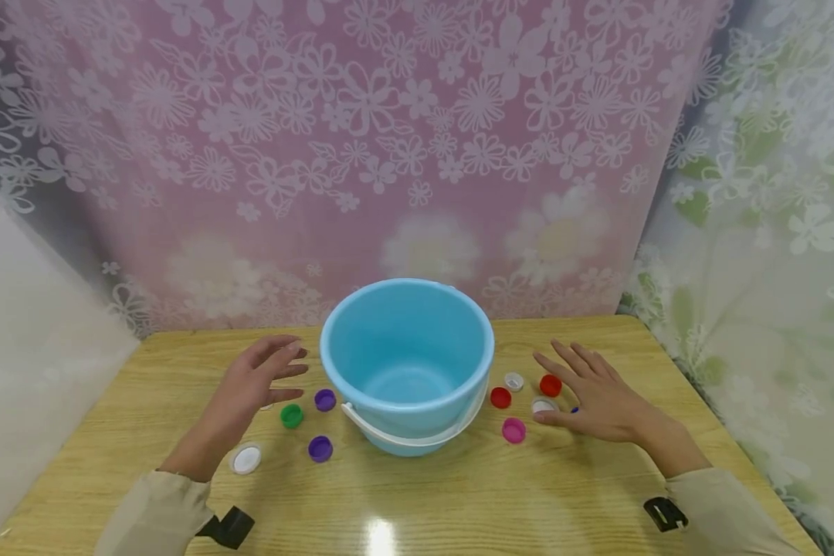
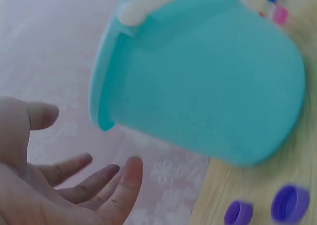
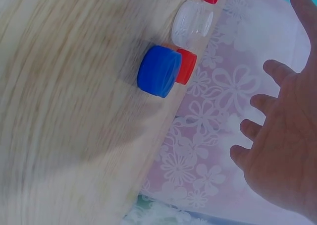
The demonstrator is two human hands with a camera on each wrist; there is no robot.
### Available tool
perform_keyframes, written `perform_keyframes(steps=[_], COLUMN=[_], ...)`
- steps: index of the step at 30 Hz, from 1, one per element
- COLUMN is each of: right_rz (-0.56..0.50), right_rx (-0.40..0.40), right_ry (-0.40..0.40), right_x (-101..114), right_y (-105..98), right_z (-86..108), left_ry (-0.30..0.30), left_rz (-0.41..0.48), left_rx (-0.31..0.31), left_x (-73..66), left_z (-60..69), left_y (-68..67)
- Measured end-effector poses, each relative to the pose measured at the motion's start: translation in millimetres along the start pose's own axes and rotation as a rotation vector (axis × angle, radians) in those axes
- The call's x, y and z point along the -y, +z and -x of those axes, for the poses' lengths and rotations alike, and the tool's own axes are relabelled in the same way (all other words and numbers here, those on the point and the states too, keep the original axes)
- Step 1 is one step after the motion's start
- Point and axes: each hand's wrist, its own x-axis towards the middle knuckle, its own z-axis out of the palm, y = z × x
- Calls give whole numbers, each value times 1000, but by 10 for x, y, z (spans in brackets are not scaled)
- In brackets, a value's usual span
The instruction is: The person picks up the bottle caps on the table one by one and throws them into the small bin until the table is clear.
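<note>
A light blue bucket [image 1: 417, 421] stands upright on the table, its white handle [image 1: 417, 442] hanging down in front. My left hand [image 1: 260, 378] hovers left of it, fingers spread and holding nothing. Below and beside that hand lie a green bottle cap [image 1: 292, 416], two purple caps [image 1: 325, 399] and a white cap [image 1: 246, 459]. On the other side my right hand [image 1: 601, 398] is held above the caps with its fingers apart, also holding nothing. Near it are red caps [image 1: 550, 385], a pink cap [image 1: 513, 430] and white caps [image 1: 513, 381]. A blue cap [image 3: 159, 71], mostly hidden in the head view, shows in the right wrist view.
The wooden table [image 1: 459, 502] backs onto a pink flowered curtain [image 1: 389, 154]. A pale flowered curtain [image 1: 771, 270] hangs along the right side. Black wrist straps [image 1: 228, 528] sit at both sleeves.
</note>
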Motion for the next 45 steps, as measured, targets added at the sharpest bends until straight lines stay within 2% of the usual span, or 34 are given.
perform_keyframes(steps=[5, 9, 11, 15, 23, 30, 38, 45], right_rz=[-4, -4, -7, -12, -15, -26, -37, -104], right_rx=[17, 28, 32, 41, 37, 43, 36, 59], right_ry=[18, 45, 51, 55, 58, 61, 57, 77], right_x=[-18, -46, -56, -67, -90, -99, -125, -242], right_y=[3, -4, -5, 10, 29, 17, -13, -10], right_z=[26, 45, 52, 67, 67, 88, 125, 162], left_ry=[-105, -175, -192, -203, -194, -234, -212, -196], left_rz=[147, 280, 319, 343, 367, 420, 429, 461], left_rx=[22, 85, 115, 135, 130, 135, 184, 207], left_x=[-65, -115, -133, -145, -140, -144, -154, -124], left_z=[-67, -168, -219, -278, -362, -421, -416, -440], left_y=[29, 59, 73, 94, 78, 83, 97, 107])
